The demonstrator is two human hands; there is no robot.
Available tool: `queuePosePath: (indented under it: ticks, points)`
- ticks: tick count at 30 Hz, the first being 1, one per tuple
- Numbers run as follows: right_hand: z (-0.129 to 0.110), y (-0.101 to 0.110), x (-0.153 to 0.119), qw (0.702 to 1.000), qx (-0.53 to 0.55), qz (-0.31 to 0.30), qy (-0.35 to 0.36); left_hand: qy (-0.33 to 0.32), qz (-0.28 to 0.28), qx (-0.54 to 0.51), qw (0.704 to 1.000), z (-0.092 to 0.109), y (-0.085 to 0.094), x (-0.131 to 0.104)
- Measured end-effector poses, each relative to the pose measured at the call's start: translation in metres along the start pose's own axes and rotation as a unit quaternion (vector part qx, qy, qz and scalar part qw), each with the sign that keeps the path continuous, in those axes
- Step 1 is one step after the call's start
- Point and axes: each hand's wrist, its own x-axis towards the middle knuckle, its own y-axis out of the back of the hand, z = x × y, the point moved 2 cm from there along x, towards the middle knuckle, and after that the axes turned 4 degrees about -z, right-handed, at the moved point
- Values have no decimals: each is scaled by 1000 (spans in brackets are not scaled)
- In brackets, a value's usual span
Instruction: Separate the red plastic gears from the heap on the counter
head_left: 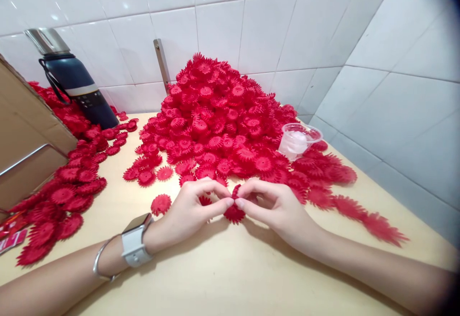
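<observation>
Pinching a red flower point(235, 211) thumb-to-finger, both hands point(196, 205) point(278, 207) nearly meet.

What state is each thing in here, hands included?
Left hand, thumb and finger pinched.
Right hand, pinched likewise.
Held red flower, gripped between both hands.
Red flower pile, loosely heaped.
Insulated bottle, standing, cap on.
Clear plastic cup, open, whitish contents.
Smartwatch, strapped on.
Bangle, worn.
Cardboard box, open or shut unclear.
</observation>
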Motion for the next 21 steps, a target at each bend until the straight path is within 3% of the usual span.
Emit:
queuePosePath:
  ticks: [11, 17, 21]
  points:
    - [1, 3, 3, 997, 67, -14, -22, 5, -12, -54, 998, 4, 0, 1]
    - [-1, 6, 4, 997, 50, 43, -35, 50, -5, -145, 988, 0, 1, 2]
    - [0, 4, 3, 998, 63, 11, -25, 35, 3, -107, 994, 1, 1, 2]
